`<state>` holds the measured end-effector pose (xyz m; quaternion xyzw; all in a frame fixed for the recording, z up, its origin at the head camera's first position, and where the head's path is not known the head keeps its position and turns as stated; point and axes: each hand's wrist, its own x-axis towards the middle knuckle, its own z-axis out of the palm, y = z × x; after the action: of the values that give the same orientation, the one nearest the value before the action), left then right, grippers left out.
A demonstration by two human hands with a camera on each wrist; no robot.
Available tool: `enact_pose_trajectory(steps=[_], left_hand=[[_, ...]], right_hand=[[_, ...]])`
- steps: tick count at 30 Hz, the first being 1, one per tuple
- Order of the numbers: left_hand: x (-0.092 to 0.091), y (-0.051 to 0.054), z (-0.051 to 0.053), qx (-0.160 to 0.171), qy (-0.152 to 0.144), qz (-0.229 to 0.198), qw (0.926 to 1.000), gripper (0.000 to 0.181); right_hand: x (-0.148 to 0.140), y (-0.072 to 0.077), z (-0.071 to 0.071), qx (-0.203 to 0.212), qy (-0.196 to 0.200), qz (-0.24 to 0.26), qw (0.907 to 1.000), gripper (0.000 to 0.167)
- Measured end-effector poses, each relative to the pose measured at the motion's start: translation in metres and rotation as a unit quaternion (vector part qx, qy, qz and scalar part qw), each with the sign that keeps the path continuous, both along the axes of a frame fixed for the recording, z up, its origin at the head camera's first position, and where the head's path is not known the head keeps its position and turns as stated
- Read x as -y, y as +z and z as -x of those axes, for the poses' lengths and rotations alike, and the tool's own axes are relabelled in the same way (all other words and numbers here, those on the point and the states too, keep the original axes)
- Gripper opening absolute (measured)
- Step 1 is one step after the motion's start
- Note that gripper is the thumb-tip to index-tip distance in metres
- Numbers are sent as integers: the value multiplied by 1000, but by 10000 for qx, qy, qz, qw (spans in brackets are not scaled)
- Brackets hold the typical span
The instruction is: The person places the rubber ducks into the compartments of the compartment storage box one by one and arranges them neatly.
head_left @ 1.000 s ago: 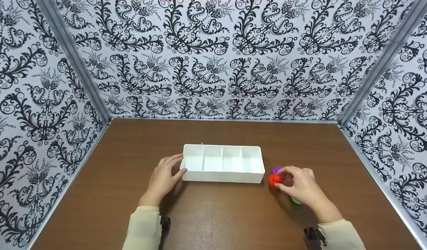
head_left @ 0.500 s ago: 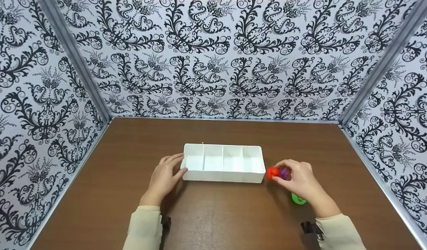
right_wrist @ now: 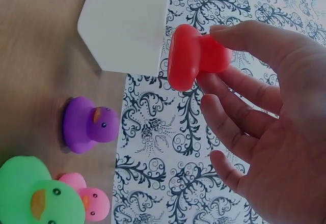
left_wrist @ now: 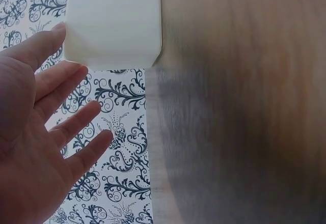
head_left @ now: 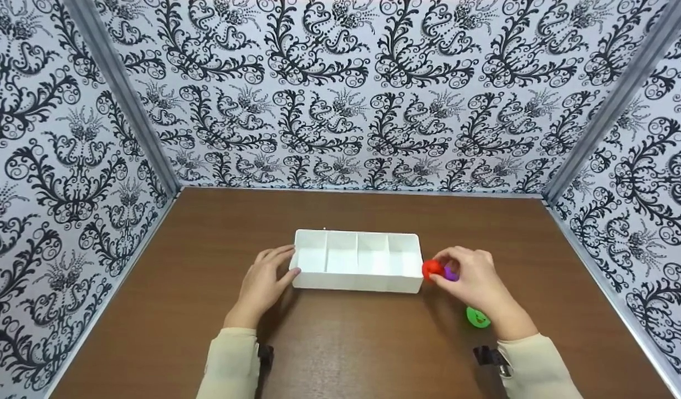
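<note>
A white divided box [head_left: 357,281] with several bare compartments lies lengthwise on the table. My left hand [head_left: 265,282] rests its thumb and fingertips against the box's left end, fingers mostly straight in the left wrist view. A red rubber duck [right_wrist: 186,58] is pinched between the thumb and fingers of my right hand [head_left: 476,280], raised close to the box's right end. Below it, a purple rubber duck [right_wrist: 84,124] stands on the table, partly covered by the hand in the head view. A green rubber duck [head_left: 477,317] sits nearer to me.
A pink rubber duck [right_wrist: 91,198] shows beside the green one in the right wrist view; the right hand hides it in the head view. Patterned walls [head_left: 340,111] enclose the brown table [head_left: 340,343] at the back and both sides.
My right hand has moved up and to the left with the red duck, towards the box's right end. The green duck has come into fuller view. My left hand stays on the box.
</note>
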<state>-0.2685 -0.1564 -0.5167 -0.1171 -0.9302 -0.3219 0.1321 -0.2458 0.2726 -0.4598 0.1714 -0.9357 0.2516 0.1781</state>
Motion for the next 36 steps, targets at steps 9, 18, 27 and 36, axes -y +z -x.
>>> enact_pose_trajectory(steps=[9,18,27,36], left_hand=[[1,-1,0,37,21,-7,10000,48],[2,-2,0,-167,-84,-20,9998,47],[2,-2,1,-96,-81,-50,9999,48],[2,-1,1,-7,-40,-64,10000,48]], right_hand=[[11,4,5,-12,114,172,9998,28],[30,5,11,-148,333,215,9991,29],[49,7,18,-159,464,162,9987,27],[67,8,23,15,714,270,9971,28]])
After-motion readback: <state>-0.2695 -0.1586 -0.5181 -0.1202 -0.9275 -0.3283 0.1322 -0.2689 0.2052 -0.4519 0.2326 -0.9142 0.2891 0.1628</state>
